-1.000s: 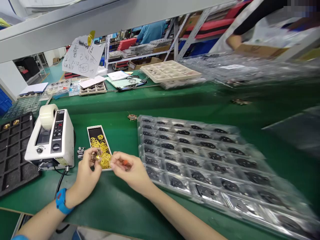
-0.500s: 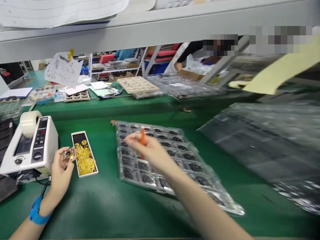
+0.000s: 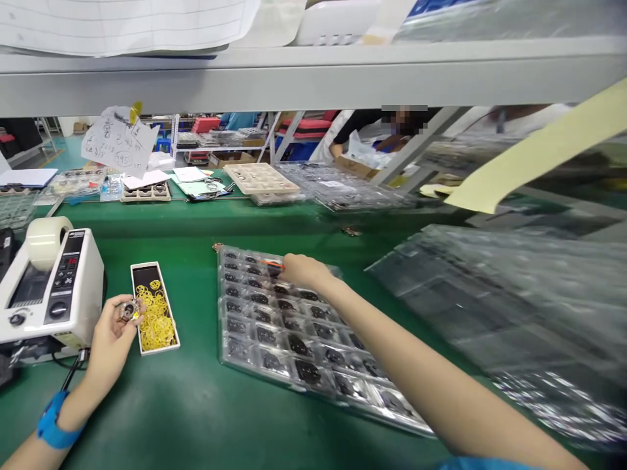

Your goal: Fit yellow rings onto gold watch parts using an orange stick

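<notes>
Holding hands (image 3: 110, 343) well apart, right over blister tray (image 3: 225, 349)

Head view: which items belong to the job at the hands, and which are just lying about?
In use:
left hand holding small metal part
right hand holding orange tool
yellow rings in black-lined box
clear tray of black parts

Lying about:
tape dispenser
cream compartment tray
paper note

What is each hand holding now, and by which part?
The left hand holds a small metal part in its fingertips; the right hand grips an orange tool by its near end.
</notes>
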The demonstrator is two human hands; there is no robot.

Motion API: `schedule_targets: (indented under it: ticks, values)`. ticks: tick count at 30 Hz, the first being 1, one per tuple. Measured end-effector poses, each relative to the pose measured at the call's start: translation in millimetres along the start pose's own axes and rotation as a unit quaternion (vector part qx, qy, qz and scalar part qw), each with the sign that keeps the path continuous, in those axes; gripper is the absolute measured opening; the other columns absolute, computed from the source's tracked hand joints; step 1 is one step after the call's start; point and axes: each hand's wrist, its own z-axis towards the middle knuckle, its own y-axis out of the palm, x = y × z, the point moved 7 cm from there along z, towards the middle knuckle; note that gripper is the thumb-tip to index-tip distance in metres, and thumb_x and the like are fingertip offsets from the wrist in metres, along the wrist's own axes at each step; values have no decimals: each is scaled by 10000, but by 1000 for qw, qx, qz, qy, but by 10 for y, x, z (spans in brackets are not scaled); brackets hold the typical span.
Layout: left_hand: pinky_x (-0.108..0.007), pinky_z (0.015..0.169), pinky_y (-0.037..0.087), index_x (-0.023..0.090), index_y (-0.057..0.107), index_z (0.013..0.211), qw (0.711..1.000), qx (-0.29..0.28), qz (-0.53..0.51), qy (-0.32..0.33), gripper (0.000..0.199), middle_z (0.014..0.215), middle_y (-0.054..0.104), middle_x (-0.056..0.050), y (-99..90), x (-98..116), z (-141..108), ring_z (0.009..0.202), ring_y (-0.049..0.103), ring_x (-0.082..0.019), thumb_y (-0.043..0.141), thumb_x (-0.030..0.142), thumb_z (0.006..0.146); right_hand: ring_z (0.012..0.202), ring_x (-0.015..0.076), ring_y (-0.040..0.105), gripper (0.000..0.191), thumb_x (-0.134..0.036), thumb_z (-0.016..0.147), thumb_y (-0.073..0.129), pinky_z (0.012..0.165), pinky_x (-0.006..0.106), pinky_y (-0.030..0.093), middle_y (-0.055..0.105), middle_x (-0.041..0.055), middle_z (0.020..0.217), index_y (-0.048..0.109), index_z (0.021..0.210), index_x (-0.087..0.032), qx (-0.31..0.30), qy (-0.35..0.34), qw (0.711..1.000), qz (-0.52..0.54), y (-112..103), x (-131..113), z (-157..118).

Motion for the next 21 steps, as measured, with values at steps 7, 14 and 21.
schedule_targets:
  ticks: [7,14,21]
  values:
    - [-384,968,480,149,400,1085,994,-76,-55,-59,559,1051,625,-120,184,-27,-65,1031,622,-221,713,339,662,753,186,580,323,-293,940,404,633,246,375,611,80,780,677,921,-120,16,-136,983,119,-138,-750,-535]
    - [-307,1026,451,164,380,1184,978,-184,-86,-51,544,1216,535,-126,350,16,-177,1124,563,-167,659,383,771,638,131,434,318,-446,783,557,596,256,332,504,38,727,655,709,-152,23,-354,751,556,-2,-1711,-1494]
    - [-343,999,492,178,427,1181,973,-225,-47,-8,349,1241,474,-109,424,92,-267,1179,509,-184,519,235,849,574,95,340,238,-385,741,603,562,247,295,485,25,747,649,665,-164,2,-318,724,612,99,-1838,-1658]
